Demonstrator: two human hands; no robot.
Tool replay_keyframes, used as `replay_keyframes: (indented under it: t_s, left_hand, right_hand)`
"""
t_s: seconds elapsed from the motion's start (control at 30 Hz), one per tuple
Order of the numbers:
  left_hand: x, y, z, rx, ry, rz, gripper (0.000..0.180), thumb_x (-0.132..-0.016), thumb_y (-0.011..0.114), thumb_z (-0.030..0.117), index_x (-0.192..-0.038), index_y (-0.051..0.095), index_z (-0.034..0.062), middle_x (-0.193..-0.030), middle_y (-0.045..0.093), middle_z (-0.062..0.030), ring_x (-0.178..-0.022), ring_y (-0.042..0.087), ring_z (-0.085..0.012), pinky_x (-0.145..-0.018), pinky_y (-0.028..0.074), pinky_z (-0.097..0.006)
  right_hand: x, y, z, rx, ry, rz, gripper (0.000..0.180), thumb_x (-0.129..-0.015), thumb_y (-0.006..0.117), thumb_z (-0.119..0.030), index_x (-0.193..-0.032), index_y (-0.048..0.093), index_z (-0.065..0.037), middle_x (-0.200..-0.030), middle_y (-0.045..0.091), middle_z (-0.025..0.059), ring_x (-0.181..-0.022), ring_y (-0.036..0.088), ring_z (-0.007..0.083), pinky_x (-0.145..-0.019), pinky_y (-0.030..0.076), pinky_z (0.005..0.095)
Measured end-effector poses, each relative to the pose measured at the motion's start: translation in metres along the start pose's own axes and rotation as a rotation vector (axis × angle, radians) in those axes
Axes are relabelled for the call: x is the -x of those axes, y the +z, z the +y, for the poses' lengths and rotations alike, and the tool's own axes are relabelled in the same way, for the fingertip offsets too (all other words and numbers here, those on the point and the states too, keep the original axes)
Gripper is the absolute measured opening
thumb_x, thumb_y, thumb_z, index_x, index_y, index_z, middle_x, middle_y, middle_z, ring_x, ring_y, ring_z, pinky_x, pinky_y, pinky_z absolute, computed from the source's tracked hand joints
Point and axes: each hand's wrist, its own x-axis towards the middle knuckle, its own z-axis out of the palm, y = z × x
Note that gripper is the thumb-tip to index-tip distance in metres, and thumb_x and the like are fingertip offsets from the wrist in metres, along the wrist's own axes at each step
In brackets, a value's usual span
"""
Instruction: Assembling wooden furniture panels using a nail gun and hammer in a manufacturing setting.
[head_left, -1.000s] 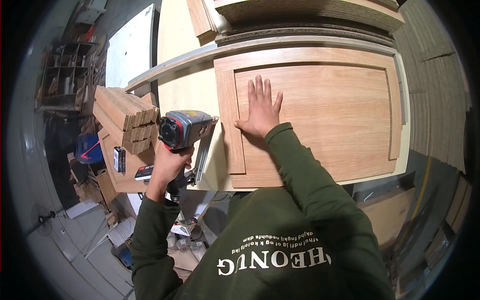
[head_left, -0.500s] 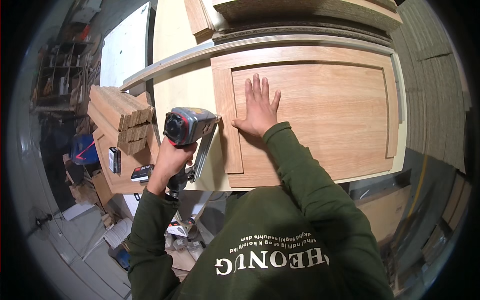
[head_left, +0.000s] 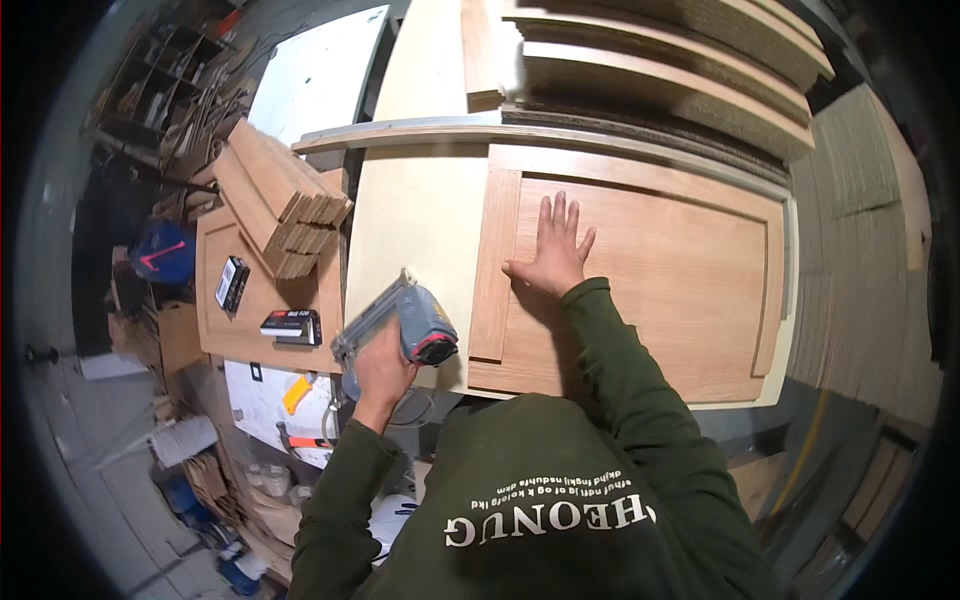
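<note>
Pale workbench (head_left: 410, 215) fills the middle of a cluttered wood shop. Nearest, the left hand (head_left: 378, 372) is clenched around a grey nail gun (head_left: 400, 325) at the bench's near edge. Just right of it and farther out, the right hand (head_left: 550, 255) lies flat, fingers spread, on a framed wooden door panel (head_left: 650, 280). Left of the gun, farther off, sits a stack of wood strips (head_left: 285, 205).

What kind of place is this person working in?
Most likely a woodworking or cabinet shop. The left hand holds a nail gun, the right hand lies flat on a framed wooden door panel, and cut wood strips are stacked nearby.
</note>
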Motion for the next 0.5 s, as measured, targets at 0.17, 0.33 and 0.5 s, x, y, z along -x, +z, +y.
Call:
replay_keyframes:
  t_s: [0.17, 0.33, 0.5]
  left_hand:
    - [-0.002, -0.027, 0.023, -0.182, 0.114, 0.063, 0.056, -0.063, 0.078, 0.022, -0.109, 0.055, 0.0014, -0.083, 0.058, -0.0143, -0.079, 0.059, -0.0323, -0.067, 0.047, -0.044]
    - [-0.03, -0.069, 0.169, 0.705, 0.6, 0.007, 0.047, -0.077, 0.068, 0.037, -0.112, 0.061, 0.0058, -0.098, 0.06, -0.0126, -0.087, 0.059, -0.0297, -0.076, 0.048, -0.038]
    - [-0.033, -0.093, 0.262, 1.177, 0.707, 0.235, 0.013, -0.08, 0.067, 0.015, -0.084, 0.059, 0.0053, -0.081, 0.053, -0.0098, -0.078, 0.055, -0.0286, -0.067, 0.045, -0.036]
  right_hand:
    - [-0.008, -0.01, 0.021, -0.016, -0.114, 0.165, 0.092, -0.065, 0.071, -0.051, -0.139, 0.036, -0.009, -0.149, 0.024, 0.0135, -0.139, 0.015, 0.0335, -0.106, 0.01, 0.0622]
    - [-0.043, -0.082, 0.036, 0.064, -0.304, 0.565, 0.041, -0.073, 0.069, -0.035, -0.106, 0.065, -0.01, -0.102, 0.065, 0.0116, -0.095, 0.061, 0.0292, -0.083, 0.048, 0.0404]
    - [-0.047, -0.199, 0.021, 0.261, -0.307, 0.776, 0.034, -0.073, 0.069, -0.031, -0.102, 0.066, -0.014, -0.101, 0.066, 0.0079, -0.093, 0.062, 0.0289, -0.082, 0.049, 0.0386]
